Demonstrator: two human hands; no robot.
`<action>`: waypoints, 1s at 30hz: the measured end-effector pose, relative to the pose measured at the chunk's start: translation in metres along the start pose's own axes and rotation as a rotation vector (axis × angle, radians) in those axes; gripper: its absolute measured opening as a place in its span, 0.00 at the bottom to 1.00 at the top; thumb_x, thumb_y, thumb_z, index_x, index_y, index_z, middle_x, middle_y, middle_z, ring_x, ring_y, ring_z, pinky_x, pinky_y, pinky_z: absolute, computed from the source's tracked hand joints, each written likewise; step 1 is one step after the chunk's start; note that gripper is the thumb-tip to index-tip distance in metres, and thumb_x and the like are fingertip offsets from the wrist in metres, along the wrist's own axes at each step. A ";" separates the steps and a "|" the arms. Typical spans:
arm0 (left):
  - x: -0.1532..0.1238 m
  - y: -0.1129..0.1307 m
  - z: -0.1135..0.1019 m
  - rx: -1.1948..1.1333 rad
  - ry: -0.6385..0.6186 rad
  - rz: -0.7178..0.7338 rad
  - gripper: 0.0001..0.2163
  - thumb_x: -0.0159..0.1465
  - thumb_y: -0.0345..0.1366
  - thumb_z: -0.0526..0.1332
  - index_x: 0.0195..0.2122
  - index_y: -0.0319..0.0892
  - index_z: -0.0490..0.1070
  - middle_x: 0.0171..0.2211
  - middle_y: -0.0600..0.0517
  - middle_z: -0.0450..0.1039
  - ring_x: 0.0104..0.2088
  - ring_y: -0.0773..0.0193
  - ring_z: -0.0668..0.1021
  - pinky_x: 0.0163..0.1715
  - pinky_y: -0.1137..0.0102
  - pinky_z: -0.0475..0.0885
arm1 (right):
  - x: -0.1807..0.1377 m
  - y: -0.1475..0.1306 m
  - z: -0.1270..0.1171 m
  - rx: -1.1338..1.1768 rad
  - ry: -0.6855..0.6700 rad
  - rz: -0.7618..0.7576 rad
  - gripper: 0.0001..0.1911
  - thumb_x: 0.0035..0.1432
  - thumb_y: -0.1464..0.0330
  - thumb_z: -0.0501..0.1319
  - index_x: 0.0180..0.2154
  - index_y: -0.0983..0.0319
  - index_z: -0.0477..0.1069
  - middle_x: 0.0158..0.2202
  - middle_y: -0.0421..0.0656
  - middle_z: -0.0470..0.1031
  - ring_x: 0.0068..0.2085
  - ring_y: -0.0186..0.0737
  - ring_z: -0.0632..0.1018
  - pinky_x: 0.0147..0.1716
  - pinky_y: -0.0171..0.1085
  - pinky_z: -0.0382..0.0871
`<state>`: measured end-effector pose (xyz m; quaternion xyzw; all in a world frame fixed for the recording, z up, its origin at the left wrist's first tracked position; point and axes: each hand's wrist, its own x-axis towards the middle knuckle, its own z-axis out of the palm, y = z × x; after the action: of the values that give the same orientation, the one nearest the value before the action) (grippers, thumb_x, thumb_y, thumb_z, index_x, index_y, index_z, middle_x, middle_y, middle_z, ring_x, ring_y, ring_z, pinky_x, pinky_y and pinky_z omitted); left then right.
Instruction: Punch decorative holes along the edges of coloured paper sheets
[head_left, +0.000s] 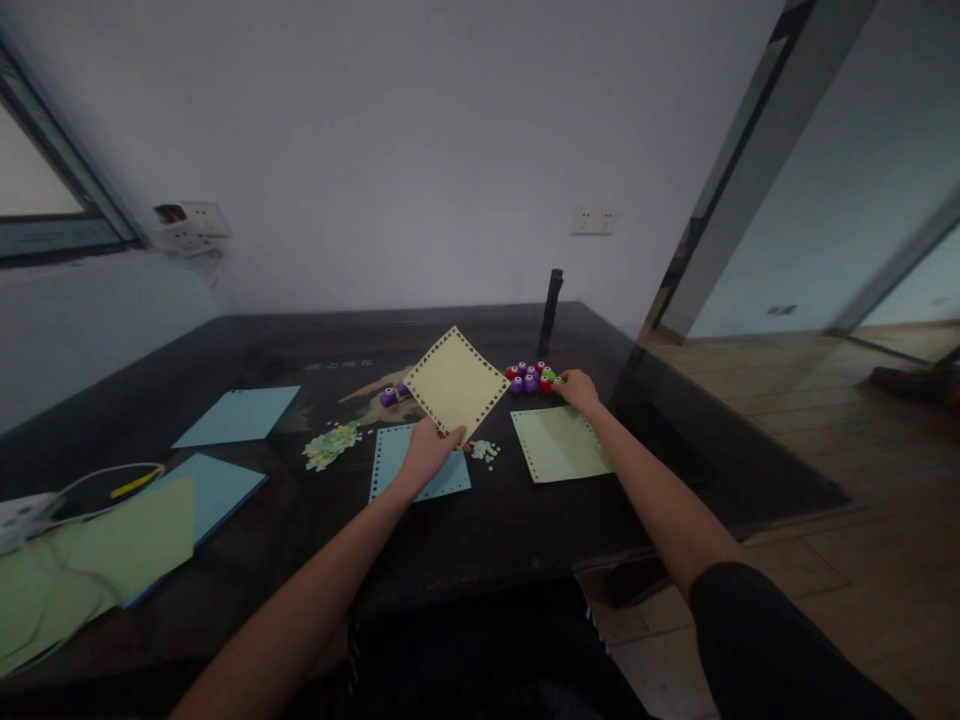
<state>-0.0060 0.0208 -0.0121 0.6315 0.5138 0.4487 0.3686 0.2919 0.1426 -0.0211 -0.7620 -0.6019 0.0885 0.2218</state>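
My left hand (427,450) pinches the lower corner of a pale yellow paper square (456,382) with holes punched along its edges, holding it tilted above the dark table (525,520). My right hand (579,388) reaches to a cluster of small red, purple and green hole punches (531,377), its fingers curled on a green one at the near right. A blue punched sheet (390,450) lies under my left hand. A light green punched sheet (559,445) lies below my right hand.
Paper confetti piles (330,445) lie left of the blue sheet. A purple punch (388,397) sits behind. Blue sheets (238,415) and green sheets (127,540) lie at the left with a white cable (97,475). A dark post (551,310) stands at the back.
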 end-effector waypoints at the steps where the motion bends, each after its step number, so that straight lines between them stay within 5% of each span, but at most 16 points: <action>1: 0.000 0.000 0.000 -0.012 -0.003 -0.001 0.08 0.54 0.34 0.61 0.34 0.37 0.72 0.29 0.49 0.79 0.25 0.59 0.80 0.29 0.68 0.74 | 0.000 -0.002 0.001 -0.005 -0.002 -0.004 0.16 0.50 0.63 0.63 0.40 0.64 0.76 0.41 0.53 0.77 0.42 0.46 0.77 0.36 0.35 0.65; 10: -0.003 0.006 0.001 -0.007 -0.020 -0.030 0.08 0.55 0.34 0.61 0.34 0.36 0.71 0.26 0.49 0.78 0.22 0.61 0.78 0.23 0.71 0.72 | 0.002 -0.013 0.011 -0.021 0.004 -0.041 0.18 0.51 0.62 0.63 0.43 0.64 0.73 0.43 0.53 0.76 0.44 0.47 0.76 0.36 0.35 0.65; 18: -0.003 0.004 0.002 -0.046 -0.035 -0.017 0.12 0.55 0.36 0.61 0.38 0.35 0.70 0.36 0.46 0.78 0.23 0.63 0.79 0.24 0.71 0.72 | -0.003 -0.010 0.009 -0.030 -0.004 -0.089 0.18 0.51 0.60 0.63 0.42 0.63 0.73 0.41 0.51 0.76 0.42 0.45 0.76 0.36 0.35 0.64; 24: -0.001 0.002 0.000 -0.005 -0.026 0.025 0.11 0.54 0.36 0.61 0.36 0.35 0.71 0.29 0.48 0.78 0.27 0.60 0.79 0.28 0.70 0.73 | -0.011 -0.010 0.003 -0.051 0.047 -0.138 0.19 0.51 0.60 0.64 0.42 0.64 0.72 0.42 0.52 0.73 0.45 0.45 0.73 0.41 0.37 0.64; 30: -0.001 0.000 0.000 0.036 -0.030 0.044 0.11 0.54 0.37 0.61 0.35 0.36 0.73 0.33 0.47 0.79 0.35 0.56 0.79 0.36 0.65 0.73 | -0.030 -0.029 -0.018 0.291 0.078 -0.252 0.10 0.54 0.63 0.60 0.35 0.63 0.73 0.37 0.47 0.75 0.39 0.41 0.74 0.40 0.38 0.65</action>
<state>-0.0065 0.0197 -0.0120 0.6558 0.5022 0.4380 0.3548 0.2657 0.1153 0.0038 -0.6433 -0.6644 0.1164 0.3622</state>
